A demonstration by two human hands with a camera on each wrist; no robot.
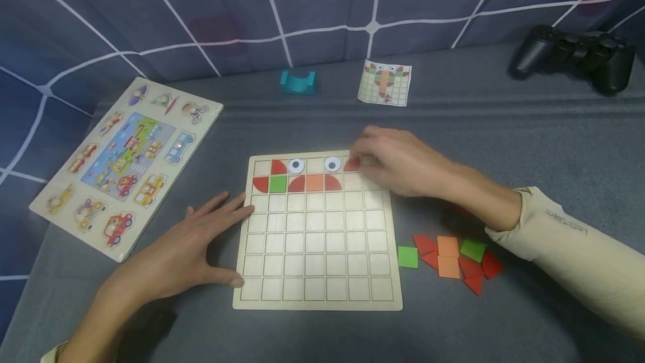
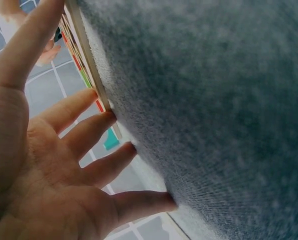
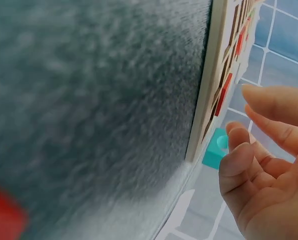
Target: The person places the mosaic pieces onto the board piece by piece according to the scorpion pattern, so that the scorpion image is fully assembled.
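A wooden grid board lies in front of me, its upper two rows partly filled with red quarter-round pieces, a green square, an orange square and two eye discs. My left hand is spread along the board's left edge, fingertips and thumb touching it. Over the top right corner hovers my right hand, beside a red quarter-round piece in the top row. The right wrist view shows that red piece on the board, and loosely bent fingers apart from it with nothing between them.
Loose red, orange and green pieces lie right of the board. Behind it are a teal holder and a printed pattern card. A vehicle puzzle lies left; a black game controller sits at the far right.
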